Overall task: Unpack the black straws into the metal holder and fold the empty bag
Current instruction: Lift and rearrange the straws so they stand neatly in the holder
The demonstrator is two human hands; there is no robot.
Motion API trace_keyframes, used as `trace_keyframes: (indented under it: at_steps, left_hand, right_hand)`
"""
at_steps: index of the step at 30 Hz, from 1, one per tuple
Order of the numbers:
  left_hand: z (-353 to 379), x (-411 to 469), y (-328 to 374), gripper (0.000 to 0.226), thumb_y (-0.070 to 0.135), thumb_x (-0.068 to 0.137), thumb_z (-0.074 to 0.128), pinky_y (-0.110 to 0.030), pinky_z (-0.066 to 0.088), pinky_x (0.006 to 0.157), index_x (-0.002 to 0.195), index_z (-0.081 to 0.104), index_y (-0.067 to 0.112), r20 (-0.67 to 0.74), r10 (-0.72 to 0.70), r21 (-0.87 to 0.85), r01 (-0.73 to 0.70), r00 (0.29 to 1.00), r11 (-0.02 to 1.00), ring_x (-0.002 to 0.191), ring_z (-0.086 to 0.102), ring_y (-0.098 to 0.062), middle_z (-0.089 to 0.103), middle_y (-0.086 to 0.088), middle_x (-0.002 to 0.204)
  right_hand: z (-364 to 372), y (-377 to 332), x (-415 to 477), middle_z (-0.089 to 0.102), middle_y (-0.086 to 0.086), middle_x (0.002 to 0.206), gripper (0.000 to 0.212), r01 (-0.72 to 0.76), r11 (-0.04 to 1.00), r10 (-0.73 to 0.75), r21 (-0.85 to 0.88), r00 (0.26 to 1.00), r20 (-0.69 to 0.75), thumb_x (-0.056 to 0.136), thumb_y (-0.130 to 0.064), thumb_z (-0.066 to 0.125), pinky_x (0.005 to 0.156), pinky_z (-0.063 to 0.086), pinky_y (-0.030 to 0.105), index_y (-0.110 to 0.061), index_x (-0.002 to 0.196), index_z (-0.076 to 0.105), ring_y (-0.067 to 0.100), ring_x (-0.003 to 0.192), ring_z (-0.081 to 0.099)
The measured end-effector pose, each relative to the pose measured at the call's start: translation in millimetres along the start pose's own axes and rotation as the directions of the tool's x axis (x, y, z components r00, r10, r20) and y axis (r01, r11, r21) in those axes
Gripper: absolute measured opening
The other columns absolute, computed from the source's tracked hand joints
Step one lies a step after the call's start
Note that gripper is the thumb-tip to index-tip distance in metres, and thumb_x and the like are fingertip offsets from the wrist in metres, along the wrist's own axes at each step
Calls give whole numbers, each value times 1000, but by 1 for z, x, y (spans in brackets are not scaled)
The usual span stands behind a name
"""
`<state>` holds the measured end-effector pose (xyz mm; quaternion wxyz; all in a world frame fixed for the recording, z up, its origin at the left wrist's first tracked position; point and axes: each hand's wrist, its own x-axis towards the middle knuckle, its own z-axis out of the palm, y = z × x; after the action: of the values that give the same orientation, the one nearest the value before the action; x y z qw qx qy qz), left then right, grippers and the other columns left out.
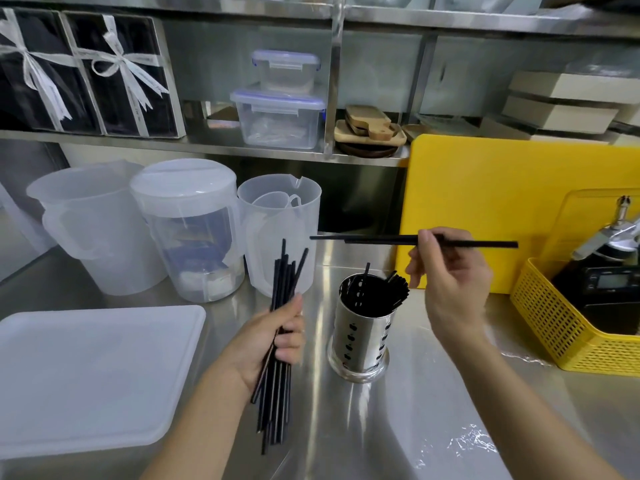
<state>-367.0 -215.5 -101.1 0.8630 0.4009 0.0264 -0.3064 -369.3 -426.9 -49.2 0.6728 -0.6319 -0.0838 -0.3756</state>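
My left hand point(273, 336) grips a bundle of several black straws point(277, 400), held nearly upright just left of the metal holder point(362, 336). The perforated steel holder stands on the counter and holds several black straws point(388, 292) leaning right. My right hand point(446, 271) hovers above and right of the holder, pinching two black straws point(367, 239) that lie level and point left. A clear plastic bag point(464, 441) lies crumpled on the counter at the lower right, beside my right forearm.
Three translucent jugs point(187, 230) stand behind my left hand. A white lid point(86, 375) lies at the left. A yellow cutting board point(485, 202) leans at the back right, and a yellow basket point(561, 327) with a scale stands at the right.
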Motion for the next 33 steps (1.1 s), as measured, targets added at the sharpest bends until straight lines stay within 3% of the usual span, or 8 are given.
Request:
trace_keyframes:
  at_steps: [4,8,13,16,18,20,24,33]
  left_hand:
    - [10,9,11,35,32,70,71,-17,45,35,60,43,13,-197,66,-58,-79,978,995,38,55,-8,58,0,50]
    - [31,16,22,31,26,91,51,-34,60,57,66,44,9,-167,109,-131,-132,980,983,70,73,-29,72,-25,79]
    - [48,23,27,15,11,89,54,-44,55,76,77,54,4,-195,127,-203,-167,973,965,51,67,-16,65,-6,55]
    - [42,31,31,18,6,88,55,-35,60,68,70,54,4,-296,261,-232,-335,919,913,45,58,-9,55,-2,48]
    - [43,32,34,17,6,89,54,-34,59,63,73,54,7,-349,388,-185,-469,853,864,50,56,-9,54,-2,52]
    - [48,30,36,14,8,90,54,-31,57,64,76,55,10,-367,496,-135,-572,787,809,54,56,-9,55,-1,58]
    - [64,28,30,2,12,89,56,-29,56,63,87,57,12,-384,594,-27,-651,707,758,55,60,-7,59,1,65]
    - [76,25,-1,23,25,82,62,-23,40,41,83,46,8,-99,567,202,-542,817,816,42,39,-11,40,1,52]
  right_hand:
    - [10,4,-12,59,-13,72,5,329,915,-272,-233,930,245,88,-25,54,62,43,9,-28,85,57,-5,65,56]
    - [15,20,-34,65,13,72,18,678,697,-424,-232,651,629,98,-27,41,62,53,25,-13,99,52,19,65,60]
    - [15,38,-47,67,11,80,15,798,550,-432,-247,525,733,94,-13,50,58,50,29,-9,108,51,23,68,61]
    - [12,40,-49,67,6,92,24,476,797,-169,-372,767,619,87,1,54,75,45,16,-13,106,56,12,84,58]
    - [20,28,-52,67,3,91,16,-195,950,260,-245,927,271,90,-4,53,79,48,20,-14,98,62,12,86,60]
    - [28,21,-50,68,10,93,16,-661,723,656,200,748,103,93,-13,51,80,51,29,-7,99,64,20,87,63]
    - [48,18,-56,64,14,94,39,-756,465,818,461,565,103,95,-31,46,77,47,28,3,106,61,23,89,61]
    - [54,30,-68,70,10,87,32,-792,515,788,327,588,183,93,-34,48,86,49,38,-8,88,67,26,94,65]
